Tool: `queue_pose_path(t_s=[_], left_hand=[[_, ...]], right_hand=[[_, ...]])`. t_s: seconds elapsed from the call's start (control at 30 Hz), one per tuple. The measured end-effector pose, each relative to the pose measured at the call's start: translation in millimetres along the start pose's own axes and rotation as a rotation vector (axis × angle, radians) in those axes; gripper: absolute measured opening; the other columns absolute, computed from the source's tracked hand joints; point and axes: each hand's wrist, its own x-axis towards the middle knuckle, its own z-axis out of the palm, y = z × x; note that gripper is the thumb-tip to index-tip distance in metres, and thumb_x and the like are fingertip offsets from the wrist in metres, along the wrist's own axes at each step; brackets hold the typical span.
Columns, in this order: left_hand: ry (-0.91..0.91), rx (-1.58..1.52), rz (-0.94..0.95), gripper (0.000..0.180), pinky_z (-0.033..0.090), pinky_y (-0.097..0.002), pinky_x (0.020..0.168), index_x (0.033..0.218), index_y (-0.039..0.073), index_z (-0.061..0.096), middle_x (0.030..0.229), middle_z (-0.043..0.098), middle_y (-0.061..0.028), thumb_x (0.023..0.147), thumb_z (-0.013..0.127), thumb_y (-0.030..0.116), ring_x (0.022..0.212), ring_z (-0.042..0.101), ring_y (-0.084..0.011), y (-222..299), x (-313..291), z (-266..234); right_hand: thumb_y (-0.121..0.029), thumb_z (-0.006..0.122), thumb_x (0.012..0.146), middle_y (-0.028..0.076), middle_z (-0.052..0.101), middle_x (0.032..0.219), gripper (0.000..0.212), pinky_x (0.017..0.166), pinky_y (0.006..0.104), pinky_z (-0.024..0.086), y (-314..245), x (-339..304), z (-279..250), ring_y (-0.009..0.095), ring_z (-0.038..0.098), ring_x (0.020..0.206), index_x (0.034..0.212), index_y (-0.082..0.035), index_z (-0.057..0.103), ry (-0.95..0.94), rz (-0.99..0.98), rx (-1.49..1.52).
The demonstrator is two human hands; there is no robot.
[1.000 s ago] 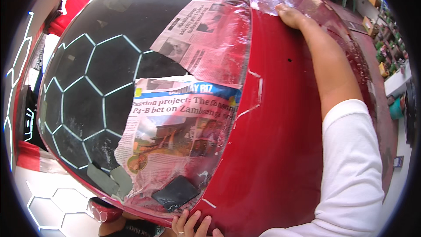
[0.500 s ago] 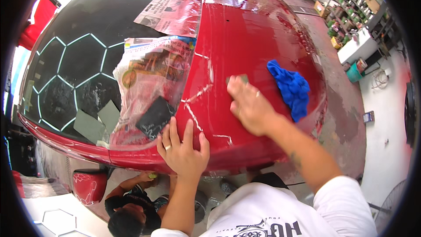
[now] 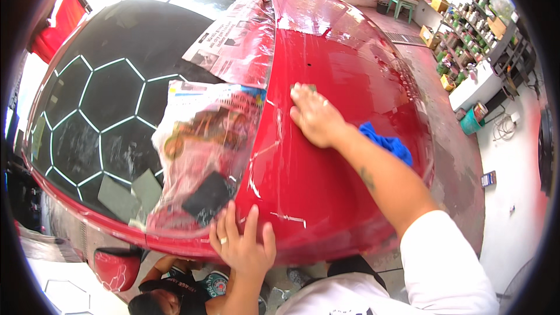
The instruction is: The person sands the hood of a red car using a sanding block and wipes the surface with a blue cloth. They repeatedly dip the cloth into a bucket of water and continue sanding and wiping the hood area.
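Note:
My right hand [image 3: 318,118] lies on the glossy red car panel [image 3: 326,186], arm stretched forward. Its fingers press down on a small olive-grey piece of what looks like sandpaper [image 3: 312,87], mostly covered by them. Near the panel's close edge my left hand [image 3: 245,245] rests with fingers spread and nothing in it. A wet dark grey sheet [image 3: 208,197] lies just beyond its fingertips, on newspaper [image 3: 204,122] under clear plastic. To the right of my right forearm sits a crumpled blue cloth [image 3: 388,143], partly hidden by the arm.
Dark glass [image 3: 111,41] with white hexagon lines spreads to the left, with grey-green sheets [image 3: 118,197] on it. A red side mirror [image 3: 118,268] juts out below. Another person [image 3: 169,291] crouches by the car's near side. Crowded shelves [image 3: 469,41] stand at the far right.
My right hand has slid farther forward over the red panel with the sandpaper under its fingers. My left hand stays near the close edge. The view has tilted up.

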Motion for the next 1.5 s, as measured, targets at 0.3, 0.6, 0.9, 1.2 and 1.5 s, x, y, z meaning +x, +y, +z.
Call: queue_pose_path(t_s=[0.3,0.6,0.9,1.2,1.5], left_hand=[[-0.054,0.004,0.042,0.051,0.042,-0.0629,0.119,0.134,0.013,0.082,0.156,0.065,-0.0266,0.104,0.059,0.048,0.141,0.061,-0.0466,0,-4,-8],[-0.047,0.036,0.051,0.054,0.032,-0.0565,0.128,0.126,0.01,0.085,0.15,0.068,-0.0293,0.088,0.063,0.041,0.139,0.062,-0.0445,-6,-6,-1],[0.133,0.014,0.073,0.038,0.039,-0.0566,0.122,0.132,0.017,0.084,0.152,0.069,-0.019,0.099,0.069,0.029,0.135,0.065,-0.0381,6,1,5],[0.235,-0.026,0.087,0.035,0.04,-0.0553,0.123,0.13,0.017,0.084,0.148,0.074,-0.0148,0.108,0.064,0.037,0.136,0.066,-0.0323,-11,-9,8],[0.215,-0.012,0.102,0.038,0.04,-0.0534,0.124,0.133,0.017,0.081,0.15,0.072,-0.0137,0.109,0.063,0.04,0.139,0.066,-0.0322,10,-16,23]], right_hand=[[-0.054,0.028,0.121,0.022,0.031,0.184,0.077,0.141,0.0458,0.023,244,284,46,0.036,0.028,0.171,0.175,0.0,0.033,-0.185,0.339,0.017],[-0.056,0.026,0.122,0.018,0.027,0.186,0.076,0.141,0.0473,0.022,193,206,24,0.032,0.022,0.174,0.176,-0.003,0.033,-0.248,0.271,0.0],[-0.037,0.049,0.118,0.028,0.045,0.174,0.065,0.134,0.0558,0.033,-89,-148,-46,0.042,0.04,0.165,0.165,0.009,0.045,-0.027,-0.067,-0.004],[-0.038,0.052,0.117,0.026,0.042,0.177,0.068,0.135,0.0553,0.032,-195,-277,-85,0.041,0.038,0.166,0.165,0.009,0.045,-0.04,0.107,-0.064],[-0.041,0.044,0.119,0.028,0.04,0.178,0.068,0.138,0.0519,0.028,-197,-296,-64,0.041,0.035,0.168,0.166,0.008,0.044,0.025,0.141,0.082]])
